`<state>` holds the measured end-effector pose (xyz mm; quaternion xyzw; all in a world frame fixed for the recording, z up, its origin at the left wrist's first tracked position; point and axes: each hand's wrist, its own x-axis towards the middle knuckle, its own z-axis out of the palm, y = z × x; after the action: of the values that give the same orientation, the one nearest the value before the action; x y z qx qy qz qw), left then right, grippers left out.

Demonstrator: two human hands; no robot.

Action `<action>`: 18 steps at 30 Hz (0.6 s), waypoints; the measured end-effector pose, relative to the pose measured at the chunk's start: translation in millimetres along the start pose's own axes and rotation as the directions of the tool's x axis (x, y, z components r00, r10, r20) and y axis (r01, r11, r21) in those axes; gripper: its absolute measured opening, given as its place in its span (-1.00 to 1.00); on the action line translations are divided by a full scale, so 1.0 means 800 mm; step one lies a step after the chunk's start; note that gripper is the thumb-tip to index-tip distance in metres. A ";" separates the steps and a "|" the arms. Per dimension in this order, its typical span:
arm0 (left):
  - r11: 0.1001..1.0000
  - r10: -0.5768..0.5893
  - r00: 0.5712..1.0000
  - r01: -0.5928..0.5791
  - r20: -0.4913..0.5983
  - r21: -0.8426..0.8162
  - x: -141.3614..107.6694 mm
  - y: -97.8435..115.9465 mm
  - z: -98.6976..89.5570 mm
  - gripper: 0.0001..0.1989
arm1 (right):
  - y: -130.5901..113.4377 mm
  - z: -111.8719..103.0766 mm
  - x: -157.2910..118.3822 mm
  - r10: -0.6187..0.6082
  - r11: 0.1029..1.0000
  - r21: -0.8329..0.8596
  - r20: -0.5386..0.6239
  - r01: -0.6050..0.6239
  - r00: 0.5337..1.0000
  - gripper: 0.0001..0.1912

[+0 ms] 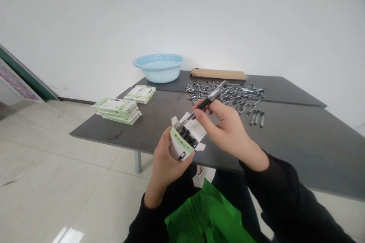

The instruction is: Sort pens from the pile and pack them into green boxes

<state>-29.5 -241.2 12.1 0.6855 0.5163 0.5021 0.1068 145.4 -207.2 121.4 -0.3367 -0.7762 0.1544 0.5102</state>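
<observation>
My left hand (168, 161) is wrapped round a small white and green box (180, 147), tilted with its flaps open toward me. Several black-capped pens (186, 136) stand inside it. Between the fingers of my right hand (221, 123) is a clear and black pen (209, 100), slanted, its lower end at the box's open top. Beyond my right hand, a large heap of similar pens (238, 94) lies on the dark table (159, 112), with a few lying side by side at the heap's near right edge.
Closed white and green boxes are stacked (118, 109) at the table's left, more boxes (140, 93) behind them. A light blue basin (161, 69) and a flat brown cardboard piece (219, 74) lie at the back by the wall. The table's near edge runs below my hands.
</observation>
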 end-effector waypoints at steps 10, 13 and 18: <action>0.997 -0.029 1.000 0.029 0.008 -0.071 0.001 0.011 0.014 -0.22 | 0.011 -0.001 -0.006 -0.053 0.987 -0.131 0.273 0.091 0.961 -0.65; 0.993 -0.034 0.999 0.036 0.016 -0.111 0.000 0.014 0.020 -0.22 | 0.008 0.000 -0.005 -0.046 0.975 -0.192 0.326 0.114 0.944 -0.63; 0.982 -0.124 0.988 0.109 -0.093 -0.153 0.007 0.018 0.030 -0.20 | 0.012 -0.011 -0.008 0.003 0.996 -0.092 0.220 0.018 0.976 -0.53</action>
<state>-1.6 -234.5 13.6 0.6179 0.5216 0.5661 0.1599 158.7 -205.1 115.2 -0.3382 -0.8355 0.1521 0.4056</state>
